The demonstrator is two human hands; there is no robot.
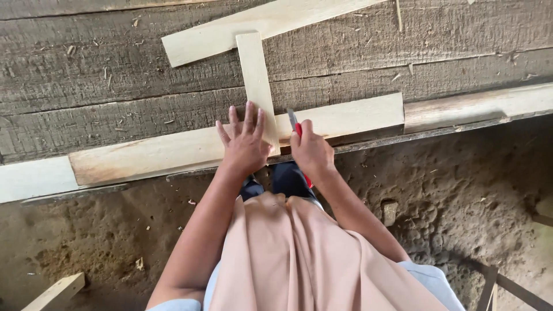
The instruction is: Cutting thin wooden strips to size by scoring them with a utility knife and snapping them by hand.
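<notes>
Fingers spread, your left hand (245, 144) lies flat on the pale upright slat (257, 86), pinning its lower end where it crosses the long horizontal slat (173, 152) on the grey plank bench (115, 86). Your right hand (311, 151) is closed around a red-handled knife (295, 124); its blade points toward twelve o'clock and sits just at three o'clock of the upright slat's edge, over the horizontal one. A second pale slat (201, 43) crosses the upright one's top at eleven o'clock.

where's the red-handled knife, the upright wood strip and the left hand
red-handled knife (293, 119), head view, on its grey blade
upright wood strip (255, 75), head view, mid-length
left hand (246, 147), head view, back of the hand
</notes>
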